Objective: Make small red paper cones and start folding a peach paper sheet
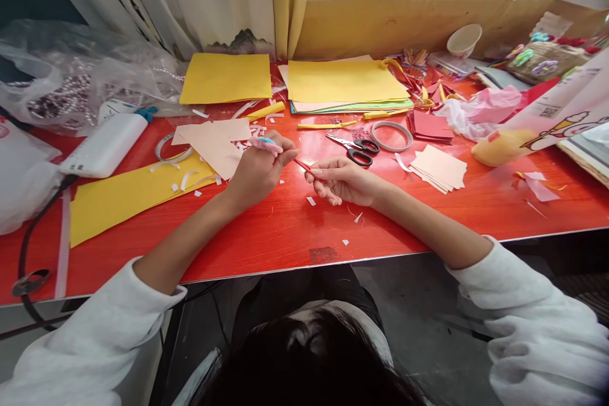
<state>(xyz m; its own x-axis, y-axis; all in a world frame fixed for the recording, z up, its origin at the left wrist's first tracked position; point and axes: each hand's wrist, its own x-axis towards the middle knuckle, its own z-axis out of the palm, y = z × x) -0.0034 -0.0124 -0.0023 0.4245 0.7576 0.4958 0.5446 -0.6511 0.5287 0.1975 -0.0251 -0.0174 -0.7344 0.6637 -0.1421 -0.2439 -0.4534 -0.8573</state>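
Note:
Between my two hands, above the red table [266,228], runs a thin red strip [303,165]. My left hand [261,168] is closed, its thumb and index finger pinching the strip's left end. A pink and blue piece [266,144] shows at the top of that same hand. At the other end, my right hand [345,181] pinches the strip between thumb and index finger, with its other fingers loosely curled. Black-handled scissors [360,151] lie just beyond my right hand. Pale pink paper [214,143] lies behind my left hand.
Yellow sheets [347,82] lie at the back. A tape roll [391,136], red squares [431,126] and pale pink squares [438,168] are on the right. A white power strip [104,146] and a plastic bag [80,82] sit at left. A paper cup [464,41] stands farther back.

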